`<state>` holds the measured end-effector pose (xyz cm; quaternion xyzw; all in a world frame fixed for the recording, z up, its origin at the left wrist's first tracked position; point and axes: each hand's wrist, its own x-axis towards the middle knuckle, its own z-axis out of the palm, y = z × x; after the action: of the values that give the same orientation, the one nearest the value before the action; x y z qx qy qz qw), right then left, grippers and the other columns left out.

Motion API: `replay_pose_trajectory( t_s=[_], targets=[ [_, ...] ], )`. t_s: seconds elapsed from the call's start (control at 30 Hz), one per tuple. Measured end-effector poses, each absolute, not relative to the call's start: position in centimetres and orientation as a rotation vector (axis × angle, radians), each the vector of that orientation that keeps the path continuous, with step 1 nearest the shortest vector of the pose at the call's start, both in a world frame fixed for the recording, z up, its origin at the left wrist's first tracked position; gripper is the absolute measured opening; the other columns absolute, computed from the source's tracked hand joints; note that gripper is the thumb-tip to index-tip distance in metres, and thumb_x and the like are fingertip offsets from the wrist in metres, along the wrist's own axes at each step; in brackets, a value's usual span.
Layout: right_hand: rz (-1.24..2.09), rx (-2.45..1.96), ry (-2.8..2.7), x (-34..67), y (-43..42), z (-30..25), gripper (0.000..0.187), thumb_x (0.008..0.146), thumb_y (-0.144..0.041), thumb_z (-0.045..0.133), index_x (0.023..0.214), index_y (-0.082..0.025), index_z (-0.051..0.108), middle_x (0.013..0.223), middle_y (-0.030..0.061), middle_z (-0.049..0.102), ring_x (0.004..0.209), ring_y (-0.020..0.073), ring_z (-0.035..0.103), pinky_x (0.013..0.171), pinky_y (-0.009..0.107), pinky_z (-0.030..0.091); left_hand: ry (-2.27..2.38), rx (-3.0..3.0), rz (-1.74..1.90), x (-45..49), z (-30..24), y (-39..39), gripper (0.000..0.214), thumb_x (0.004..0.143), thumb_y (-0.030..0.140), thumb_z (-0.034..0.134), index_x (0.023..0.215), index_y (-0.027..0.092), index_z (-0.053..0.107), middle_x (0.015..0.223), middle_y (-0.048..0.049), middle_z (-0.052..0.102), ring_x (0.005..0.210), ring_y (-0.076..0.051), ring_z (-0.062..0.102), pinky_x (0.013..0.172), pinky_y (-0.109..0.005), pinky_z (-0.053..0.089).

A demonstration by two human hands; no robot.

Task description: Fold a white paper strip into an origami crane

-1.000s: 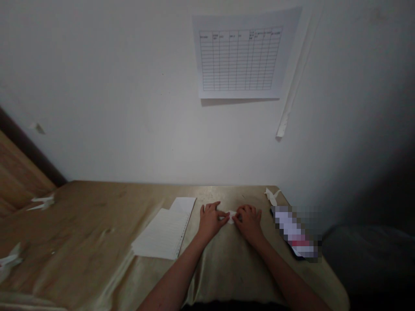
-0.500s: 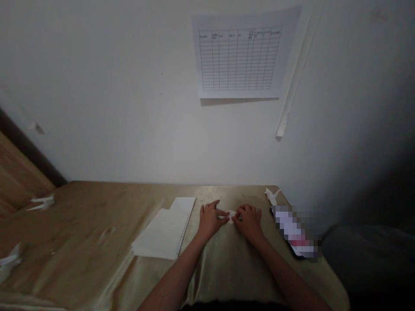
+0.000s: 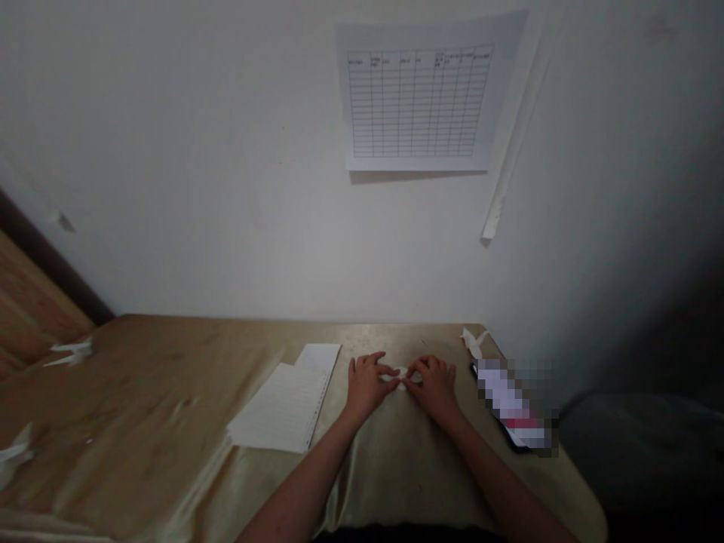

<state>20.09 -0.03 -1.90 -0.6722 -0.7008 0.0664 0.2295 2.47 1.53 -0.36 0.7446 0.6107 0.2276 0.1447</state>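
Observation:
A small piece of folded white paper [image 3: 402, 372] lies on the table between my hands, mostly covered by the fingers. My left hand [image 3: 369, 382] pinches its left side between thumb and index finger, the other fingers raised and apart. From the right, my right hand [image 3: 433, 383] pinches the same paper, its fingertips almost meeting those of the left. The exact shape of the folds is too small to make out.
Lined loose-leaf sheets [image 3: 280, 411] lie left of my hands. A phone [image 3: 512, 411], its screen blurred, rests at the right edge by a folded paper bird [image 3: 473, 343]. More folded paper shapes [image 3: 71, 351] sit far left. A printed table [image 3: 418, 102] hangs on the wall.
My fingertips have shifted very slightly on the folded paper, with the right fingers a little closer to the left. Everything else stays in place.

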Motion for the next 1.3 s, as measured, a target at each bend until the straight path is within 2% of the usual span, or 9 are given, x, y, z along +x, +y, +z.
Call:
replay_pose_trajectory(
  t_s=[0.27,0.43,0.63,0.9,1.1,1.2,1.3],
  targets=[
    [0.297,-1.803,-1.894,21.1,0.6,-1.7,0.009,0.087,-0.034,0.072,0.091,-0.034,0.080,0.118,0.0032,0.069,0.119,0.0278,0.057,0.112,0.053,0.028,1.706,2.169,0.601,1.8,-0.7,2.0,0.021,0.085,0.035,0.078,0.104,0.044,0.082,0.147,0.0041,0.063,0.138,-0.030,0.051,0.124,-0.056,0.025],
    [0.308,-1.768,-1.930,21.7,0.8,-1.7,0.013,0.087,-0.030,0.071,0.093,-0.036,0.082,0.118,0.0025,0.071,0.118,0.0262,0.058,0.109,0.048,0.032,1.681,2.194,0.540,1.3,-0.7,2.3,0.027,0.086,0.031,0.077,0.109,0.045,0.081,0.151,0.0047,0.060,0.141,-0.030,0.048,0.123,-0.054,0.028],
    [0.286,-1.760,-1.983,22.3,0.9,-1.9,0.021,0.086,-0.026,0.069,0.097,-0.038,0.082,0.117,0.0007,0.071,0.116,0.0241,0.060,0.109,0.047,0.032,1.611,2.287,0.399,0.3,-0.9,2.9,0.035,0.090,0.031,0.073,0.118,0.051,0.075,0.156,0.0082,0.054,0.145,-0.029,0.044,0.124,-0.055,0.028],
    [0.361,-1.722,-2.001,22.8,1.2,-2.0,0.030,0.084,-0.018,0.064,0.095,-0.039,0.082,0.119,0.0008,0.071,0.121,0.0244,0.060,0.111,0.048,0.032,1.550,2.350,0.360,-0.3,-0.8,2.9,0.037,0.094,0.030,0.070,0.123,0.052,0.072,0.160,0.0068,0.051,0.147,-0.030,0.044,0.125,-0.055,0.029],
    [0.389,-1.738,-2.004,22.9,1.1,-2.1,0.038,0.082,-0.012,0.061,0.099,-0.040,0.082,0.121,-0.0002,0.071,0.121,0.0234,0.060,0.112,0.046,0.032,1.545,2.383,0.331,-0.5,-0.7,2.3,0.045,0.096,0.027,0.064,0.130,0.055,0.067,0.162,0.0066,0.047,0.151,-0.032,0.038,0.125,-0.061,0.023],
    [0.364,-1.726,-2.016,22.9,1.1,-2.3,0.042,0.082,-0.010,0.058,0.100,-0.040,0.081,0.121,-0.0005,0.070,0.123,0.0230,0.059,0.113,0.046,0.030,1.549,2.378,0.350,-0.3,-0.6,2.2,0.043,0.094,0.031,0.067,0.129,0.055,0.067,0.162,0.0063,0.048,0.150,-0.032,0.039,0.125,-0.061,0.023],
    [0.351,-1.718,-1.995,22.7,1.0,-2.4,0.035,0.085,-0.015,0.060,0.099,-0.038,0.082,0.120,0.0005,0.071,0.122,0.0237,0.058,0.114,0.047,0.029,1.579,2.346,0.392,0.2,-0.3,1.9,0.032,0.094,0.043,0.069,0.124,0.052,0.072,0.159,0.0041,0.052,0.148,-0.034,0.040,0.124,-0.061,0.024]
  ],
)
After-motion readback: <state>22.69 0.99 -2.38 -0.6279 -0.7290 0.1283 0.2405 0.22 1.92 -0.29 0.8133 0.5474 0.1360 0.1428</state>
